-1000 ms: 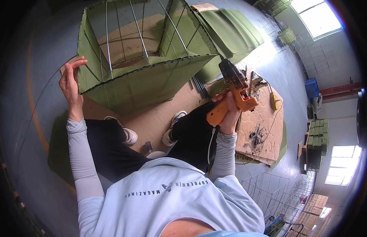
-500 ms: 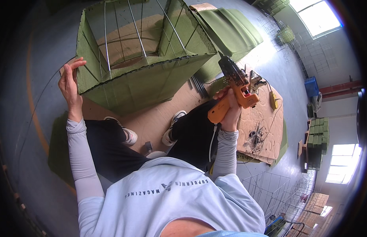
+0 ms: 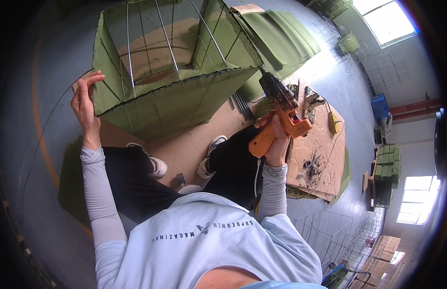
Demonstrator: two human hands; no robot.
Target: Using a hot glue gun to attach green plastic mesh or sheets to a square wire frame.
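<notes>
A green fabric-covered box (image 3: 161,108) on a wire frame stands before me, its top open and its edges lined with dark glue. Metal rods cross its opening. My left hand (image 3: 88,98) holds the box's left side, the fingers bent over the rim. Wrapped in my right hand (image 3: 277,139) is an orange and black hot glue gun (image 3: 281,103), smeared with dark residue. Its nozzle points at the box's right corner, touching or very close to it. A white cord runs down from the handle.
Right of my knees lies a glue-stained cardboard sheet (image 3: 319,164) with a yellow switch box (image 3: 333,123) and cord. Folded green sheets (image 3: 281,41) lie beyond the box, dark sticks (image 3: 242,106) beside it. A tape roll (image 3: 189,188) sits between my legs. Wire frames (image 3: 324,229) stand at lower right.
My right hand has brought the glue gun left and slightly upward, so its nozzle now meets or nearly meets the box's right corner. The left hand and the box have stayed put.
</notes>
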